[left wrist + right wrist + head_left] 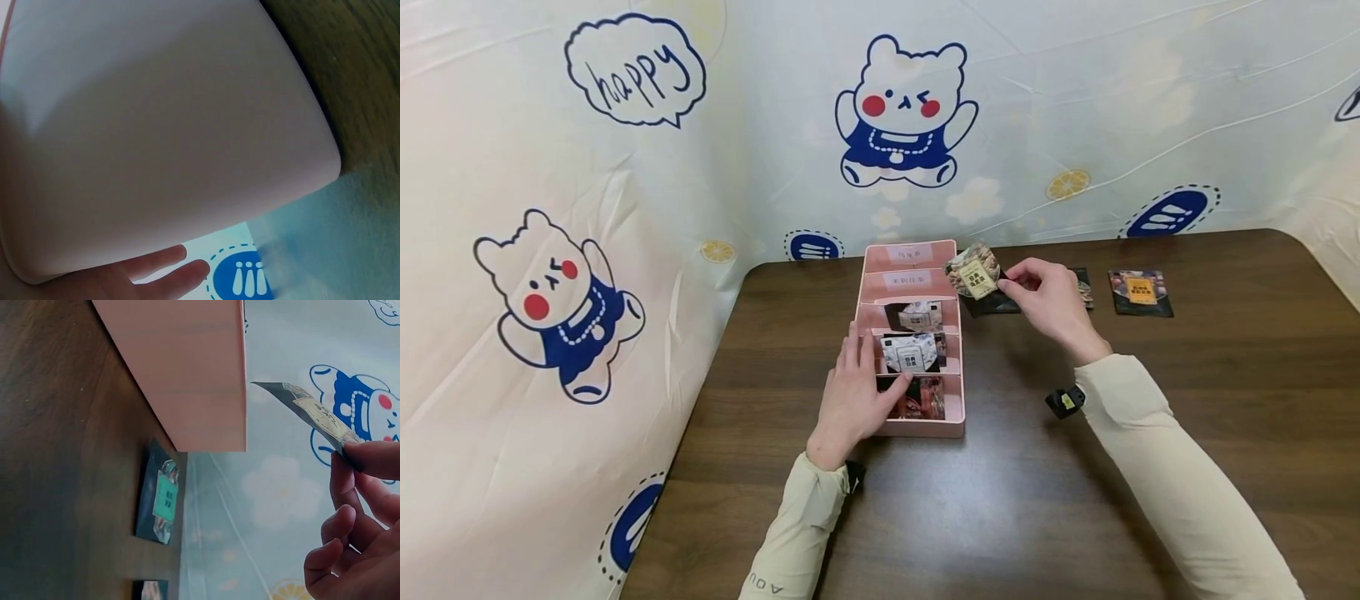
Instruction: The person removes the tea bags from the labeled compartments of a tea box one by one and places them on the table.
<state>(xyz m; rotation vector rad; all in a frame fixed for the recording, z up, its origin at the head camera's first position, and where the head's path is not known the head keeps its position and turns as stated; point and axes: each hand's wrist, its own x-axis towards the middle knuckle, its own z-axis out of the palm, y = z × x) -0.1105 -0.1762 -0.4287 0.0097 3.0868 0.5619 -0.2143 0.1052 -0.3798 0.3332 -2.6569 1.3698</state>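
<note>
A pink compartment box (925, 429) stands on the table, its long side running away from me. My left hand (850, 402) rests along the box's left rim with fingers straight, its thumb reaching over the near compartments. In the left wrist view, fingertips (175, 278) show past the box's wall. Beyond the box's far right side, my right hand (1051, 304) pinches a tea sachet (973, 273) with a pale yellow label between thumb and finger. The right wrist view shows this sachet (322, 419) tilted and raised off the table.
White sachets (910, 354) and red-patterned sachets (928, 400) fill the nearer compartments; paper labels (912, 254) mark the far ones. On the table lie a green-labelled sachet (164, 499), an orange-labelled sachet (1140, 292) and one partly behind my right hand. A printed curtain (1030, 108) hangs behind.
</note>
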